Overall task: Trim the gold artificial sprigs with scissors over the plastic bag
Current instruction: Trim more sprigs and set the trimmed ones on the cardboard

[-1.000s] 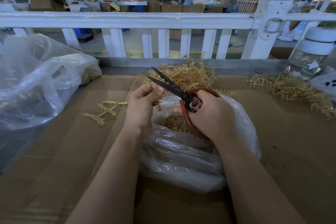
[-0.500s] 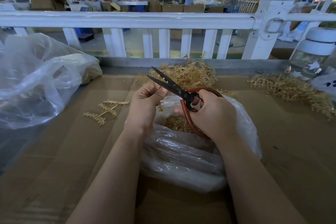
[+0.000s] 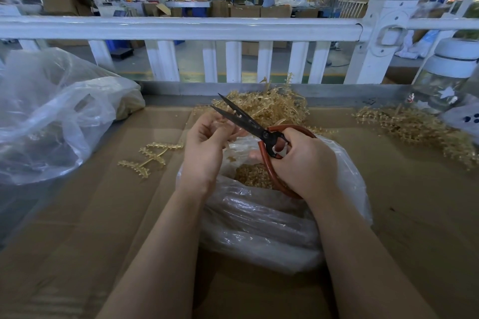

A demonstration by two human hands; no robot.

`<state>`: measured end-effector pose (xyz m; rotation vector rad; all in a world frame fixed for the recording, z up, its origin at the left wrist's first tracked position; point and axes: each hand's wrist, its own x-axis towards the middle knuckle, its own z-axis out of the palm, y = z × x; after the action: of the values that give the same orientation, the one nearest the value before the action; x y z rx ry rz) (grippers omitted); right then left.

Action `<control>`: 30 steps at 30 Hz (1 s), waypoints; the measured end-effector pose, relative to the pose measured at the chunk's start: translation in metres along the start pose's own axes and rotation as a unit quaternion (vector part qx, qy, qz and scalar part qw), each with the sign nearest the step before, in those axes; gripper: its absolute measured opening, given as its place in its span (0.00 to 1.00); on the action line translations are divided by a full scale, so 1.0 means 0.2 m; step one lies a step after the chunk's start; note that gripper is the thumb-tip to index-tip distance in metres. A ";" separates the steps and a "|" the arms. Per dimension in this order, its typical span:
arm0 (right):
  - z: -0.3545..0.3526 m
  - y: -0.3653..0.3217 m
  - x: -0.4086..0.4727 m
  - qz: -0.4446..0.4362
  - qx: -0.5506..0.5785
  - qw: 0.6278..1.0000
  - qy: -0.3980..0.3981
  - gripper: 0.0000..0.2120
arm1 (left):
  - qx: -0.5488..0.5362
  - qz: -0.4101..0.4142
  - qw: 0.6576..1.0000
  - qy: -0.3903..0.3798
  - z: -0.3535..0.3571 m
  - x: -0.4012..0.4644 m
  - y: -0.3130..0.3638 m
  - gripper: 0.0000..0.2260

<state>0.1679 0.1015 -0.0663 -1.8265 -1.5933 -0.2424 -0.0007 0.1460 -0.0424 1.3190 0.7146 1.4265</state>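
A small gold sprig piece point(image 3: 234, 114) is sitting between the parted blades of the scissors point(image 3: 243, 122), above the open plastic bag point(image 3: 344, 179). It is likely light, springy plastic that would flick away when cut, so pinching it close to the blades seems wise. The left hand point(image 3: 207, 147) is pinching it with curled fingers. The right hand point(image 3: 305, 160) is gripping the red scissor loops. More sprigs point(image 3: 264, 106) are lying heaped beyond, on the cardboard point(image 3: 77, 228).

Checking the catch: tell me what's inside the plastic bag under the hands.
The plastic bag holds a heap of small gold trimmings, seen through its open mouth. The right hand and folded plastic hide the rest.
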 end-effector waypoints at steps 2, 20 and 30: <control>0.00 0.00 0.00 0.002 0.004 1.000 -0.001 0.27 | 0.002 0.001 1.000 0.001 0.00 0.00 0.00 0.06; 0.00 0.00 0.00 0.006 0.019 1.000 -0.002 0.31 | 0.089 0.022 0.995 -0.031 -0.01 0.00 -0.03 0.04; 0.00 0.00 0.00 0.006 0.027 1.000 0.001 0.31 | 0.029 0.019 0.999 -0.029 0.00 -0.02 0.00 0.09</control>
<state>0.1685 0.1009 -0.0661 -1.7942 -1.5716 -0.1934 -0.0009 0.1427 -0.0437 1.4198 0.7010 1.4021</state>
